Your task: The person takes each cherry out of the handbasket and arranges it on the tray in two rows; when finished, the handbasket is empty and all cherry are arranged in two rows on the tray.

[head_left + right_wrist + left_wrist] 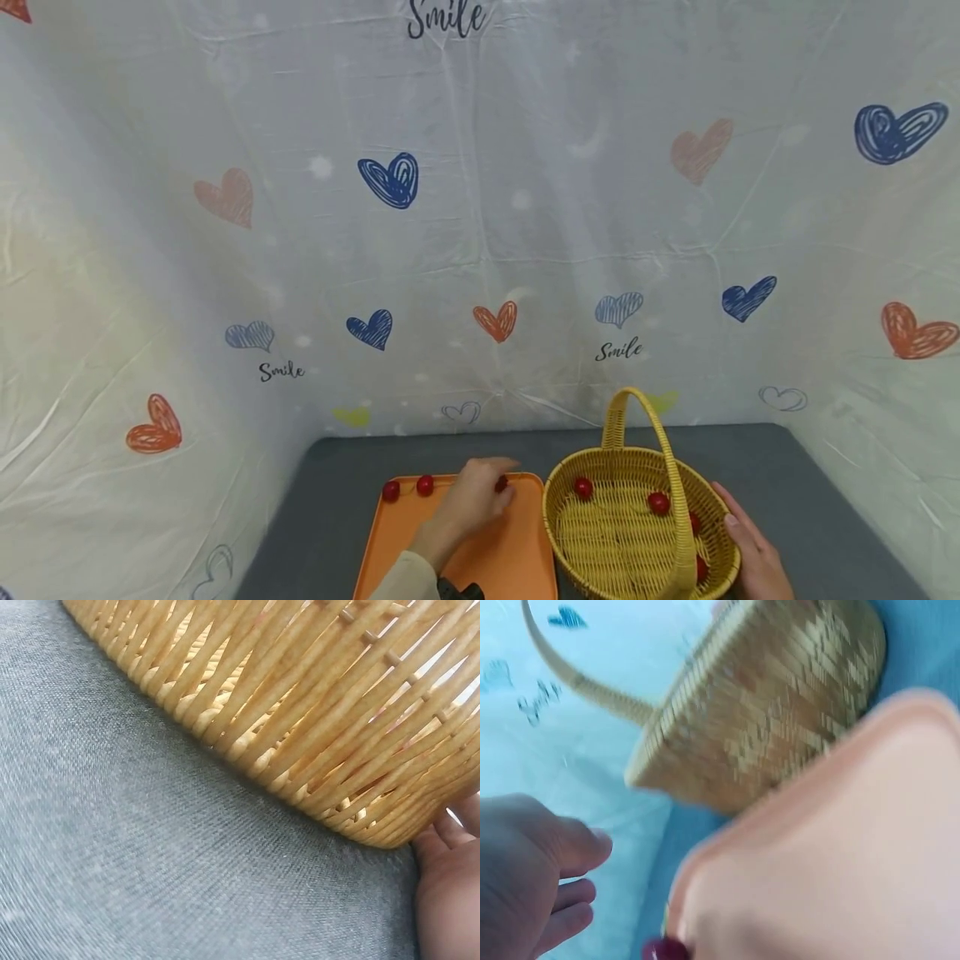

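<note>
My left hand [474, 493] reaches over the orange tray [521, 567], its fingers bent above a red cherry [501, 483] near the far edge. In the left wrist view that hand [532, 870] has nothing in its loosely bent fingers, and a cherry [666, 949] lies apart from it at the tray's rim. A yellow wicker basket [600, 533] with a tall handle stands beside the tray, several cherries inside. My right hand [757, 546] rests against the basket's right outer side, fingers extended along the wall and thumb at the rim; the right wrist view shows only part of it.
Two more cherries, one on the tray's far left corner [391, 491] and one beside it [425, 485], lie left of my left hand. The table [322, 500] has a grey cover. A white curtain [480, 208] printed with hearts surrounds it.
</note>
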Available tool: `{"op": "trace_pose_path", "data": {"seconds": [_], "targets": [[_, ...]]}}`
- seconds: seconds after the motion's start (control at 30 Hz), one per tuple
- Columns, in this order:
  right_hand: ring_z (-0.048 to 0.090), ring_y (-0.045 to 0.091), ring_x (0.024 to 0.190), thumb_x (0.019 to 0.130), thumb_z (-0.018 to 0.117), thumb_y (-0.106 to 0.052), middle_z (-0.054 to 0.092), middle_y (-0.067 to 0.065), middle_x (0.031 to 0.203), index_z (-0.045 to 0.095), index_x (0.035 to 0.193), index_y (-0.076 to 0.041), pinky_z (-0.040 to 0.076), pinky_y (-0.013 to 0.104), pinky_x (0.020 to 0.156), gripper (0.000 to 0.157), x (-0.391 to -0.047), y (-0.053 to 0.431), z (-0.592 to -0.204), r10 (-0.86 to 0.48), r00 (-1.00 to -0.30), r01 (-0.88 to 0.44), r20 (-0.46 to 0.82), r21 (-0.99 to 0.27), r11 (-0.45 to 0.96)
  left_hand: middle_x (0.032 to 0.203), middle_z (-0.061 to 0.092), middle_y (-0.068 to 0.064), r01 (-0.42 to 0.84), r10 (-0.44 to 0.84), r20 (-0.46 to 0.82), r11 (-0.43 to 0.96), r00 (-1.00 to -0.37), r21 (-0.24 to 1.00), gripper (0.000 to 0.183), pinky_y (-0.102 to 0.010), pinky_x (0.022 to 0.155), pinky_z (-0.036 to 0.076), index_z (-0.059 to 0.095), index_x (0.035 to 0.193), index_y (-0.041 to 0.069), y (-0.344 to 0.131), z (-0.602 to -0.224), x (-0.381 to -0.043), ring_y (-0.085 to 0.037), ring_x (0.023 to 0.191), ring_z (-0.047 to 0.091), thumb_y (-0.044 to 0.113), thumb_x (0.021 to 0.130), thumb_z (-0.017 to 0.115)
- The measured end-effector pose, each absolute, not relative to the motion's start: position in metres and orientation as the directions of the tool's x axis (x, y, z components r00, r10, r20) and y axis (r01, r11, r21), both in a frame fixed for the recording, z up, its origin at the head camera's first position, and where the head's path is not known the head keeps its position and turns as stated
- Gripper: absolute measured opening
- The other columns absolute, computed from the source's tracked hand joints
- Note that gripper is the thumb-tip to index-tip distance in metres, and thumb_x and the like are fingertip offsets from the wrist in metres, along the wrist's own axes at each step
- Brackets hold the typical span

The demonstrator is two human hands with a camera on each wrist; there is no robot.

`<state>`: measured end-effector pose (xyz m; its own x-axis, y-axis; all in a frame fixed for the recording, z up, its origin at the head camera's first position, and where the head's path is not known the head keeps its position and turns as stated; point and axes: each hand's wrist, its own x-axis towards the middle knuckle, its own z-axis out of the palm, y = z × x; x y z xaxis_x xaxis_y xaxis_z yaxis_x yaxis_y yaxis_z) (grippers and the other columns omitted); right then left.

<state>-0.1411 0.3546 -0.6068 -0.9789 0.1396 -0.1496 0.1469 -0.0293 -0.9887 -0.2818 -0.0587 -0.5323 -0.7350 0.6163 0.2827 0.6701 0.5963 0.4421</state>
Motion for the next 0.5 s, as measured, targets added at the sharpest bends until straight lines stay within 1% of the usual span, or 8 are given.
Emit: {"op": "trace_pose_path", "data": {"seconds": [0.1,0.13,0.2,0.23,0.3,0.37,0.43,0.5], "targets": [[0.052,-0.026,0.111,0.116,0.032,-0.062,-0.001,0.026,0.181,0.002,0.178,-0.019,0.057,0.018,0.091,0.082,-0.141,0.355,-0.607,0.136,-0.978,0.154,-0.157,-0.988,-0.03,0.132,0.079,-0.009,0.621,0.62,0.236,0.531,-0.748,0.576,0.035,-0.038,0.089,0.066,0.077,0.136,0.011,-0.053,-0.519,-0.268,-0.02,0.104,0.078,0.014,0.101,0.08],[0.052,-0.026,0.111,0.116,0.032,-0.061,-0.001,0.025,0.182,0.002,0.178,-0.019,0.057,0.019,0.091,0.081,-0.141,0.355,-0.607,0.135,-0.979,0.15,-0.153,-0.988,-0.03,0.133,0.079,-0.007,0.599,0.618,0.22,0.51,-0.754,0.618,0.036,-0.04,0.094,0.064,0.078,0.137,0.014,-0.052,-0.515,-0.264,-0.019,0.106,0.077,0.017,0.102,0.081],[0.052,-0.025,0.111,0.116,0.033,-0.06,0.003,0.016,0.183,0.003,0.178,-0.019,0.058,0.018,0.091,0.08,-0.141,0.355,-0.608,0.137,-0.979,0.15,-0.152,-0.988,-0.03,0.137,0.078,-0.004,0.542,0.614,0.192,0.456,-0.765,0.706,0.037,-0.044,0.099,0.063,0.078,0.138,0.018,-0.049,-0.509,-0.255,-0.019,0.114,0.076,0.02,0.102,0.081],[0.052,-0.026,0.112,0.116,0.033,-0.06,0.005,0.01,0.183,0.003,0.178,-0.02,0.058,0.018,0.091,0.079,-0.141,0.356,-0.608,0.136,-0.979,0.149,-0.152,-0.988,-0.032,0.138,0.078,-0.003,0.511,0.612,0.179,0.426,-0.771,0.747,0.037,-0.046,0.104,0.061,0.078,0.138,0.02,-0.048,-0.507,-0.251,-0.02,0.122,0.075,0.023,0.102,0.081],[0.051,-0.026,0.112,0.117,0.033,-0.059,0.009,0.004,0.182,0.003,0.178,-0.02,0.058,0.017,0.09,0.078,-0.141,0.356,-0.609,0.135,-0.98,0.146,-0.149,-0.989,-0.032,0.137,0.078,0.0,0.461,0.613,0.168,0.358,-0.772,0.812,0.036,-0.044,0.108,0.06,0.078,0.138,0.023,-0.046,-0.503,-0.244,-0.021,0.124,0.074,0.026,0.102,0.082],[0.052,-0.026,0.112,0.117,0.032,-0.058,0.007,0.005,0.182,0.003,0.178,-0.019,0.058,0.017,0.09,0.078,-0.141,0.356,-0.61,0.136,-0.979,0.148,-0.152,-0.988,-0.032,0.136,0.078,0.001,0.41,0.628,0.164,0.269,-0.76,0.872,0.035,-0.037,0.107,0.06,0.079,0.137,0.023,-0.044,-0.5,-0.238,-0.021,0.126,0.074,0.025,0.102,0.081],[0.052,-0.026,0.111,0.117,0.031,-0.058,0.002,0.015,0.183,0.002,0.178,-0.018,0.058,0.018,0.09,0.078,-0.142,0.356,-0.61,0.135,-0.979,0.147,-0.15,-0.989,-0.029,0.135,0.078,0.002,0.364,0.647,0.164,0.188,-0.745,0.912,0.034,-0.031,0.107,0.059,0.078,0.137,0.023,-0.042,-0.498,-0.233,-0.017,0.126,0.074,0.023,0.103,0.08],[0.052,-0.026,0.11,0.117,0.03,-0.058,-0.001,0.026,0.181,0.001,0.178,-0.018,0.059,0.019,0.09,0.078,-0.142,0.356,-0.609,0.134,-0.979,0.152,-0.154,-0.988,-0.027,0.135,0.078,0.003,0.33,0.667,0.171,0.118,-0.725,0.937,0.034,-0.025,0.106,0.057,0.078,0.138,0.019,-0.04,-0.496,-0.229,-0.014,0.126,0.073,0.022,0.104,0.078]]}}
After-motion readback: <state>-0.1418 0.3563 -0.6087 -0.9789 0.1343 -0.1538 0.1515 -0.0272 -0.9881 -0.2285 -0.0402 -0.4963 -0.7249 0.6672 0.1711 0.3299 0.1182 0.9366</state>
